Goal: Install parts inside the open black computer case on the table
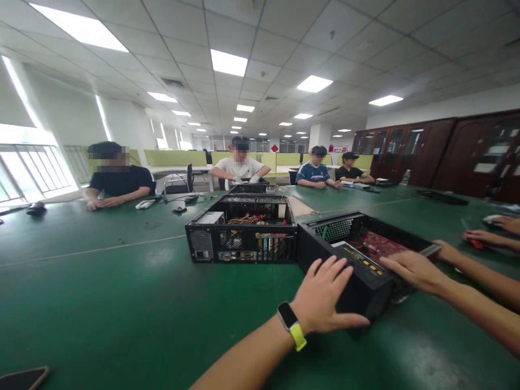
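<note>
Left hand (323, 295): flat, fingers spread and extended, palm pressed against the near end of an open black computer case (361, 254). A smartwatch with a yellow-green strap (293, 326) sits on that wrist. The hand grips nothing; it only rests on the case's outer wall.

Right hand (412, 269): also flat, fingers together and stretched out, lying on the case's upper edge, to the right of the left hand. It closes on nothing. Both hands touch the same case, 1 on each side of its near corner.

The case lies on its side on the green table (101, 281), directly in front of the hands. Its cover is off: a red circuit board (379, 245) shows inside, just beyond the right hand's fingertips, and a perforated panel lies beyond the left hand.

A 2nd open computer case (241, 230) stands just beyond the left hand and to its left, touching or nearly touching the 1st; coloured wiring shows inside.

Far right of the right hand, another person's hands (493, 230) rest on the table, 1 on something red. A dark phone (22, 377) lies at the table's near edge, well left of the left forearm. 4 seated people (239, 165) face the far side of the table.
</note>
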The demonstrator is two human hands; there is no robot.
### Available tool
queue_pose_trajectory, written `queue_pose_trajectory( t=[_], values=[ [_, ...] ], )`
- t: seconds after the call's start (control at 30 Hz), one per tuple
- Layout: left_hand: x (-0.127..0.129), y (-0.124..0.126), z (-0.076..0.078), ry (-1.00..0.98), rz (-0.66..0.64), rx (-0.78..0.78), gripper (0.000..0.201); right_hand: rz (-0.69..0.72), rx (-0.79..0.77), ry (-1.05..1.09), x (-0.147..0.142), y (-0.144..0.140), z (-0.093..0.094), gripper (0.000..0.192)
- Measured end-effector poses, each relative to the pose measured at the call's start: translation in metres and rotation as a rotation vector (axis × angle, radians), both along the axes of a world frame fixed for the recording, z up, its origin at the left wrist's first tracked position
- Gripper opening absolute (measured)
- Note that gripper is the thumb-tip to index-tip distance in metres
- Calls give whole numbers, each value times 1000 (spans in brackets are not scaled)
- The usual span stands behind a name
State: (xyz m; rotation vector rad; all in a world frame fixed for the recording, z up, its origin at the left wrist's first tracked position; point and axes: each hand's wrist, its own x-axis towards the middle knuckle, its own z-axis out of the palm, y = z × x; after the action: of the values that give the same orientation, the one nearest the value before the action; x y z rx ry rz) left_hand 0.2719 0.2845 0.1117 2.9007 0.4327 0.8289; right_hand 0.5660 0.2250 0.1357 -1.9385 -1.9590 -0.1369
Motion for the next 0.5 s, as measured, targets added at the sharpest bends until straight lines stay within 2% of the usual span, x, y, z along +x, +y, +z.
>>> queue_pose_trajectory(
  t=[0.07,0.1,0.17,0.23,0.33,0.43,0.5],
  values=[
    [31,-14,16,-19,-37,4,86,43,-33,-9,-4,-18,0,58],
    [41,-18,23,-15,-54,15,84,33,2,-22,-7,-27,-1,56],
    [49,-26,33,9,-124,38,78,33,79,-61,-10,-52,-7,51],
    [45,-40,36,34,-222,43,74,66,178,-103,-16,-84,-14,47],
    [20,-74,31,61,-272,67,67,143,324,-149,-42,-131,-20,41],
    [-24,-103,23,71,-162,217,37,209,400,-144,-91,-159,-22,38],
    [-66,-111,18,99,-43,283,34,265,438,-143,-129,-165,-26,40]
  ],
)
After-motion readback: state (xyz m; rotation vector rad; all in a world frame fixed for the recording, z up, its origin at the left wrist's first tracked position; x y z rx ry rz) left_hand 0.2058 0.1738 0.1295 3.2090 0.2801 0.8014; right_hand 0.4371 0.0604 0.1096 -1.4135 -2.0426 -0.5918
